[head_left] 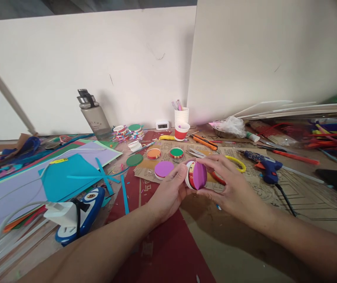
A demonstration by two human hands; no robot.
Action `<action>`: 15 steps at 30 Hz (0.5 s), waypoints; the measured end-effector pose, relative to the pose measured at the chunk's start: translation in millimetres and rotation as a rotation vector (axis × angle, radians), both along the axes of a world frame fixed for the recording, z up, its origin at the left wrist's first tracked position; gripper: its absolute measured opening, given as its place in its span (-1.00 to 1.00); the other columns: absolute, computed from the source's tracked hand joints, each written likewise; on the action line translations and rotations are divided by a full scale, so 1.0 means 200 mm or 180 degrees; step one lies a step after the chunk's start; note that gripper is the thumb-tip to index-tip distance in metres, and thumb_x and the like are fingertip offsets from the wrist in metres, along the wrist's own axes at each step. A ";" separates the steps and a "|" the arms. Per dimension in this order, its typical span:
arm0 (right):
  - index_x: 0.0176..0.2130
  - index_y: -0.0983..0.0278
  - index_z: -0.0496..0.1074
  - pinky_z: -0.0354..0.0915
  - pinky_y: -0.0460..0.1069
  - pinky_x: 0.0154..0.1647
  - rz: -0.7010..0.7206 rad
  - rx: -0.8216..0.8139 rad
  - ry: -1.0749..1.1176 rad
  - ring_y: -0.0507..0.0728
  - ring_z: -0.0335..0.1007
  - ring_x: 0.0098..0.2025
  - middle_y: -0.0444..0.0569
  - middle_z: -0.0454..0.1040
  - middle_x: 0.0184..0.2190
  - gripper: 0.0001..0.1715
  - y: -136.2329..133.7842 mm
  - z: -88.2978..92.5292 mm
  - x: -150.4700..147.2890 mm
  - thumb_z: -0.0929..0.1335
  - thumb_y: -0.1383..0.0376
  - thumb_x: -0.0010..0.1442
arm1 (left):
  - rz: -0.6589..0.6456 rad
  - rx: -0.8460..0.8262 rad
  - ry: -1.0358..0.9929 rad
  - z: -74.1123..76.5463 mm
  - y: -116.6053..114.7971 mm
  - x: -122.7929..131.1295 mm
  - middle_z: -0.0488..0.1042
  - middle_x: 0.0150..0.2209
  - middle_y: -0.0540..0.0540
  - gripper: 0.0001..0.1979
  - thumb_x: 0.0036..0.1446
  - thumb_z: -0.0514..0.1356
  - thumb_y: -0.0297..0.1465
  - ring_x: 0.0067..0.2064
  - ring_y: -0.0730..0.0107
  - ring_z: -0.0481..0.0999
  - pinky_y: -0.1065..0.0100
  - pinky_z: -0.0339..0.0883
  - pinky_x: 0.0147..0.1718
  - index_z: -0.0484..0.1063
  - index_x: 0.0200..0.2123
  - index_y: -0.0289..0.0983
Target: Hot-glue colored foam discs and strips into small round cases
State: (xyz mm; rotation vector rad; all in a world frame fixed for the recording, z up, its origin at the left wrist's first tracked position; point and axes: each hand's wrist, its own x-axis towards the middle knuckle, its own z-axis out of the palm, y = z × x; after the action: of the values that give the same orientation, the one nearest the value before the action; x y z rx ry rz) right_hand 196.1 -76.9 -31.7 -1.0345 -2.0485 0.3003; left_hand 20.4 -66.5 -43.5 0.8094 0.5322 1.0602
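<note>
A short round piece with a purple face [199, 175] and a red and white patterned side is held up at the middle, tilted on edge. My left hand [170, 192] grips its left side, with the thumb on the rim. Around its right edge are the fingers of my right hand [227, 182], thumb below and fingertips above. Just left of it lies a purple disc [164, 169]. Behind are an orange-topped round piece [153, 153], a green-topped one [176, 153] and a flat green disc [134, 159]. Yellow-handled scissors [239, 163] are partly hidden behind my right hand.
A blue glue gun [270, 169] rests at right. Paper cups [181, 131], a small clock [162, 125] and a bottle [95, 118] stand at the back. Coloured paper [65, 177], blue strips and a blue power strip [90, 208] with a white plug occupy the left.
</note>
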 end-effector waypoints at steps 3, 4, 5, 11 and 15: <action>0.18 0.06 0.26 0.37 0.18 0.14 0.0025 -0.0254 0.0376 0.23 0.29 0.17 0.04 0.31 0.13 -0.37 0.00 0.00 0.00 0.45 0.14 0.17 | 0.0082 -0.0215 -0.0019 0.01 0.01 0.00 0.54 -0.01 -0.20 -0.60 0.27 0.13 -0.17 -0.07 0.23 0.56 0.27 0.48 -0.18 0.45 0.07 -0.24; 0.18 0.07 0.26 0.39 0.17 0.11 0.0028 -0.0343 0.0491 0.22 0.31 0.14 0.03 0.30 0.14 -0.36 0.00 0.00 0.00 0.45 0.12 0.16 | 0.0107 -0.0309 -0.0023 0.02 0.01 0.00 0.54 -0.02 -0.20 -0.61 0.29 0.10 -0.18 -0.08 0.23 0.56 0.28 0.49 -0.20 0.45 0.08 -0.24; 0.18 0.07 0.27 0.41 0.16 0.08 0.0018 -0.0422 0.0574 0.21 0.34 0.10 0.04 0.29 0.15 -0.35 0.00 0.00 0.00 0.45 0.11 0.15 | 0.0127 -0.0398 -0.0020 0.03 0.01 0.00 0.55 -0.03 -0.20 -0.62 0.31 0.07 -0.20 -0.10 0.24 0.57 0.28 0.49 -0.22 0.45 0.08 -0.24; 0.15 0.09 0.29 0.44 0.15 0.03 -0.0123 -0.0636 0.1053 0.20 0.37 0.02 0.06 0.30 0.14 -0.29 0.01 -0.02 0.00 0.51 0.10 0.06 | 0.0153 -0.0565 -0.0087 0.04 0.02 -0.01 0.57 -0.11 -0.17 -0.66 0.25 0.12 -0.25 -0.21 0.29 0.57 0.27 0.50 -0.26 0.47 0.01 -0.27; 0.09 0.09 0.31 0.42 0.12 0.04 0.0076 -0.1113 0.1825 0.16 0.39 0.00 0.00 0.42 0.01 -0.36 0.01 -0.01 -0.01 0.51 0.12 0.07 | 0.0154 -0.0223 0.0079 0.02 0.01 -0.01 0.56 -0.14 -0.14 -0.74 0.03 0.30 -0.47 -0.21 0.33 0.55 0.28 0.49 -0.20 0.51 -0.15 -0.30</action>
State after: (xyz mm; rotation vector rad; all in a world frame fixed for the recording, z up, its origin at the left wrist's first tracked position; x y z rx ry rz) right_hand 194.7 -74.9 -33.2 -0.9822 -1.5156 0.8835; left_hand 18.3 -63.8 -40.3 0.7520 0.6094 1.0711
